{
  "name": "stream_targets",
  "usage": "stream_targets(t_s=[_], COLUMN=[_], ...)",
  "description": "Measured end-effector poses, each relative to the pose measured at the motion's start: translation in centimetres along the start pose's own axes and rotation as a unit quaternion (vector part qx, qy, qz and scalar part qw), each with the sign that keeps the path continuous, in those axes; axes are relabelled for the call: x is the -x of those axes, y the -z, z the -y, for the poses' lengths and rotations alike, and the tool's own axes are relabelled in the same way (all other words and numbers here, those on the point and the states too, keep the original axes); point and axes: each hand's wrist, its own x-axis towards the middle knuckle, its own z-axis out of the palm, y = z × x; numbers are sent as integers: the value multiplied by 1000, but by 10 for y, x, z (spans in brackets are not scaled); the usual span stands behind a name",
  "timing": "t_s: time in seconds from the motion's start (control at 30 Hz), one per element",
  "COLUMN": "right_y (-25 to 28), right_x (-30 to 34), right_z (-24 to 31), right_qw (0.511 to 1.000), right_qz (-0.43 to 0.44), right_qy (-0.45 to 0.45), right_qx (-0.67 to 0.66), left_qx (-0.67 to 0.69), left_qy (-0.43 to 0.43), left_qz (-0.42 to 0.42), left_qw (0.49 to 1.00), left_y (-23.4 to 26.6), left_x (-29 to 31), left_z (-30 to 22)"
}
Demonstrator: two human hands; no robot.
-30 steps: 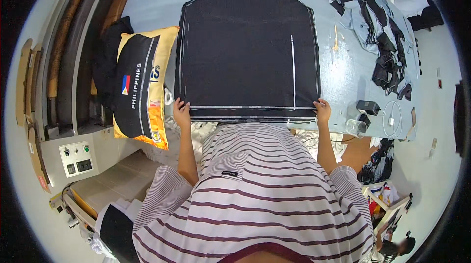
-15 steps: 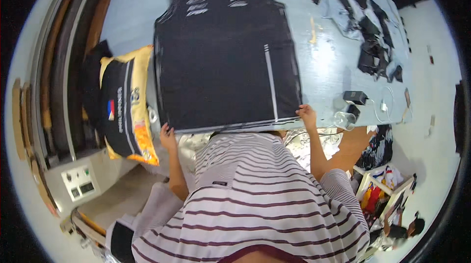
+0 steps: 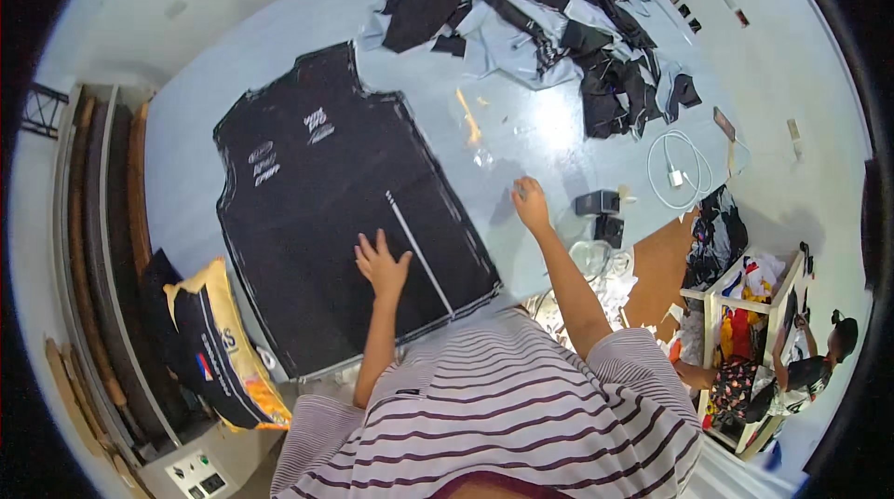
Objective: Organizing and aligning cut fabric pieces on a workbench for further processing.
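Observation:
A black vest-shaped fabric panel (image 3: 317,229) lies flat on the pale blue table (image 3: 521,117), with small white prints near its top and a white stripe down its right part. My left hand (image 3: 382,266) rests with fingers spread on the panel's lower middle, left of the stripe. Over the bare table to the right of the panel is my right hand (image 3: 531,205), its fingers curled together. Whatever those fingers hold, if anything, is too small to make out.
Black and light-blue fabric scraps (image 3: 596,43) are heaped along the far side. Dark boxes (image 3: 597,204) and a white cable (image 3: 684,171) sit at the right. A yellow and black cushion (image 3: 223,350) stands left of the panel. Another person (image 3: 815,364) is at the far right.
Both hands have left the panel's bottom corners. The left now lies on the panel; the right has moved farther out over the table. The view has turned, showing more scraps.

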Motion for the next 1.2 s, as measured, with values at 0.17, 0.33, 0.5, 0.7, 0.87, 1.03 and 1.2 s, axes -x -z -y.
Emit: stream_targets(t_s=[0.17, 0.33, 0.5, 0.7, 0.87, 1.03, 1.2], right_y=[-21, -51, -87, -75, 7, 164, 284], right_x=[-107, -207, -249, -288, -328, -325, -294], right_z=[-12, 3, 2, -10, 46, 173, 259], right_qw=[996, 973, 976, 973, 935, 740, 611], right_qz=[-23, 96, 74, 127, 165, 189, 201], right_qy=[58, 142, 134, 84, -29, 133, 241], right_qx=[58, 153, 156, 174, -313, -631, -726], left_qx=[56, 62, 70, 37, 97, 182, 382], left_qy=[-56, 7, 123, 78, -94, -276, -388], left_qz=[32, 35, 33, 4, -36, -116, -51], left_qw=[996, 997, 989, 996, 990, 937, 837], left_y=[-14, -14, -2, -3, 9, 59, 133], left_x=[-3, 18, 21, -25, -95, -183, -215], left_z=[-66, -48, -43, -81, -137, -208, -315])
